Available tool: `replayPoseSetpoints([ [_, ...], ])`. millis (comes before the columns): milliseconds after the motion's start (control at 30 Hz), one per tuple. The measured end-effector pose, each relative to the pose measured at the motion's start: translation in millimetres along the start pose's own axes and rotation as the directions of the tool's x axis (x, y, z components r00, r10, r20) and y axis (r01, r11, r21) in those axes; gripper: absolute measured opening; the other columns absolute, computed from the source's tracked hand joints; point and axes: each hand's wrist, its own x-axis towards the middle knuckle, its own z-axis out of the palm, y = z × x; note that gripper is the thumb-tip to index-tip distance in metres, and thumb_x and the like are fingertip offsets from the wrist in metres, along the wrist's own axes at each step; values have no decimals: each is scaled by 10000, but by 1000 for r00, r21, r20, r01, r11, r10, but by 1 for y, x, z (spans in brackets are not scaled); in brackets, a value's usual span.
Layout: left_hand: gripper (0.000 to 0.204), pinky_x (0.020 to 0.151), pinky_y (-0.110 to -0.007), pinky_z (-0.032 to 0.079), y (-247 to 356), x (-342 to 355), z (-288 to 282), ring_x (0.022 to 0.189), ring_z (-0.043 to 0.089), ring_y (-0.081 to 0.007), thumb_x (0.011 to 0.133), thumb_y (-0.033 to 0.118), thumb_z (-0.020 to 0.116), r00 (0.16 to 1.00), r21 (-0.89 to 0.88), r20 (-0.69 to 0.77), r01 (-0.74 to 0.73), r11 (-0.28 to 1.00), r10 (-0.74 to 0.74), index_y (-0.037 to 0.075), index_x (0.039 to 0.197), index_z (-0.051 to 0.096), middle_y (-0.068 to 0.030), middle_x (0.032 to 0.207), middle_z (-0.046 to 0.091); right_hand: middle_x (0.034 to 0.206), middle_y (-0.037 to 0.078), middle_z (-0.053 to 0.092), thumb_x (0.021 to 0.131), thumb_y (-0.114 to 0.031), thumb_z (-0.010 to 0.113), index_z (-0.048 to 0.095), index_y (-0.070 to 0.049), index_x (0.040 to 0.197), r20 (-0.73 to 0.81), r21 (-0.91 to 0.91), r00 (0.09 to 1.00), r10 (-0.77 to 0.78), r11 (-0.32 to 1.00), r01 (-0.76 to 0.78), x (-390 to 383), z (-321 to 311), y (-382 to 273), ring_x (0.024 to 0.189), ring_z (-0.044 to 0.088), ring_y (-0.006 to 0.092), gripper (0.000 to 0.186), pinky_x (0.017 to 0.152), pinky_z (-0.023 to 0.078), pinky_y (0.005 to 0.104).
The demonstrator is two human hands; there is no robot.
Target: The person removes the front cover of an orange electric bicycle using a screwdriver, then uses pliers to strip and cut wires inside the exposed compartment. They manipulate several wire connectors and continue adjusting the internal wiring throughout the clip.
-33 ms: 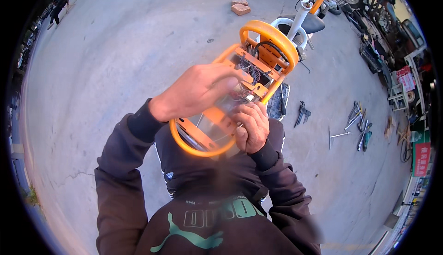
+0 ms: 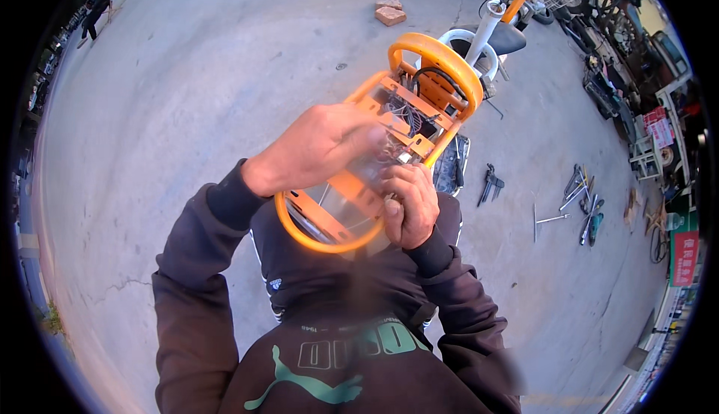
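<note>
An orange tubular scooter frame point(image 2: 464, 84) with cross plates and a bundle of wires point(image 2: 408, 114) lies over my lap. My left hand point(image 2: 322, 148) is over its middle at the wiring, fingers curled down and blurred at the tips, gripping something I cannot make out. My right hand point(image 2: 410, 204) is closed at the frame's right rail, just below a small white connector point(image 2: 404, 158); what its fingertips hold is hidden. A white steering tube point(image 2: 485, 36) rises behind the frame, beside a black seat point(image 2: 509, 38).
Bricks point(image 2: 389, 16) lie farther ahead. Pliers or similar dark tools point(image 2: 490, 186), wrenches point(image 2: 580, 189) and a T-handle tool point(image 2: 553, 219) lie on the ground to the right. Piled vehicle parts point(image 2: 607, 92) line the right side. A person point(image 2: 96, 10) walks at the far upper left.
My right hand has shifted very slightly, and the fingertips of my left hand have moved a little at the wiring. The frame stays where it was.
</note>
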Motion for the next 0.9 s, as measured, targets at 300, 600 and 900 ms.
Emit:
replayPoseSetpoints([
  [300,121,1099,-507,461,-4,-65,20,921,644,-287,895,164,767,992,475,-108,-9,880,68,64,901,699,-74,889,630,957,89,720,972,-128,680,652,57,1182,368,104,725,582,749,-654,77,-33,-4,806,671,134,281,724,541,317],
  [600,150,1051,-485,482,-10,-71,22,896,638,-300,875,169,764,975,513,-102,-118,850,197,61,911,666,-80,883,607,874,49,722,917,-144,739,705,57,1117,573,11,570,589,690,-724,95,-31,12,787,658,107,286,723,532,277],
  [900,158,874,-409,500,-13,-66,24,836,620,-270,820,138,768,959,489,-24,-234,840,282,80,866,628,-62,834,558,874,-21,648,1015,-169,681,660,81,1255,575,201,396,716,346,-916,102,-39,24,610,468,10,347,543,391,178],
])
